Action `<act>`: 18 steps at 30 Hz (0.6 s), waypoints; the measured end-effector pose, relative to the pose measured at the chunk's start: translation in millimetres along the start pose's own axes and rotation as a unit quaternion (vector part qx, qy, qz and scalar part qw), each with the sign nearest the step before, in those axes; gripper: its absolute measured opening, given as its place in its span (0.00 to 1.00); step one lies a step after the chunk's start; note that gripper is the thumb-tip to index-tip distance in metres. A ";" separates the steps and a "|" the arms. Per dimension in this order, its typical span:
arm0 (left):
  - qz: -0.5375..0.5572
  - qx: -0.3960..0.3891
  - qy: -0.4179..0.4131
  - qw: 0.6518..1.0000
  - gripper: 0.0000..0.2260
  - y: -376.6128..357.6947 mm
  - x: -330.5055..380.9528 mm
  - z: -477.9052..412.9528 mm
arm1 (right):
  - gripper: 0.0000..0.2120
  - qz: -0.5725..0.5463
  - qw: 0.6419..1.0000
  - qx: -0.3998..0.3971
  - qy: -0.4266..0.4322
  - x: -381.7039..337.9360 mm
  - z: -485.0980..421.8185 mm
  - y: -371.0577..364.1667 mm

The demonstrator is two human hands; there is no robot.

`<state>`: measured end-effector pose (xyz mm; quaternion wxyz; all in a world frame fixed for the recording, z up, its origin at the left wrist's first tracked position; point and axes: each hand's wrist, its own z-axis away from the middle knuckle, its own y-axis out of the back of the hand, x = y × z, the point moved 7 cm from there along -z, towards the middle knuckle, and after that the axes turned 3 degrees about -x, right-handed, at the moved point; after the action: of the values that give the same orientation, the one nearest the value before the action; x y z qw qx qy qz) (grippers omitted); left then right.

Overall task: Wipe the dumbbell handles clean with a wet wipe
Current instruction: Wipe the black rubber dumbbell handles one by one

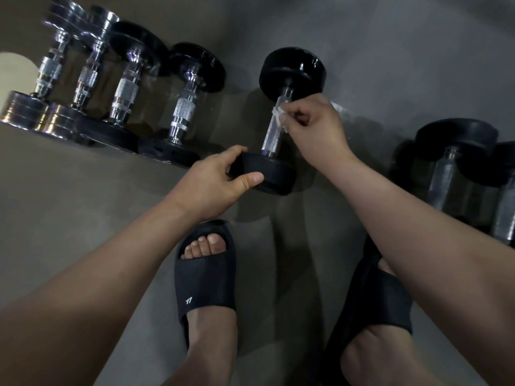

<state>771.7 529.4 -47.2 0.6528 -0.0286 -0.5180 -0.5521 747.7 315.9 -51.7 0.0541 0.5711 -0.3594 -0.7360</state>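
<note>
Left hand [220, 182] curls round the near head of the dumbbell [278, 176], steadying it on the floor [83, 196]. Right hand [315, 126] pinches the wipe [278, 114] against the top of the handle [271, 136]. It's heavy, rigid iron and probably prone to rolling, so hold it by the head. The wipe is limp and thin. No container shows.

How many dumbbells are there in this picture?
7: four left dumbbells, the held dumbbell in the centre, two right dumbbells, one cropped; others may be hidden.

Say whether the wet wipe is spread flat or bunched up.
Bunched up: the wet wipe shows as a crumpled wad pinched in the right hand against the dumbbell handle.
</note>
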 end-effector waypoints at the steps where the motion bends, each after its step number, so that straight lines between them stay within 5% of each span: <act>1: -0.001 -0.001 0.001 1.000 0.27 -0.1 -0.5 -0.3 | 0.06 0.004 1.000 0.000 0.008 -1.5 3.4 -1.7; 6: 0.006 -0.010 0.015 1.000 0.27 -0.9 -2.2 0.0 | 0.06 0.024 0.993 -0.065 0.092 -10.3 29.2 -14.9; 13: 0.001 -0.022 0.026 0.999 0.26 -6.8 -7.5 -0.7 | 0.07 0.055 0.997 0.036 0.034 -6.0 -11.0 2.0; 18: -0.017 -0.028 0.025 0.999 0.27 -5.1 -11.1 -2.1 | 0.05 0.041 0.993 -0.078 0.080 -4.4 16.1 -10.3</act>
<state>770.9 533.8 -58.8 0.6549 -0.0242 -0.4867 -0.5776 738.4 333.2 -52.8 0.1576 0.6071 -0.3189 -0.7106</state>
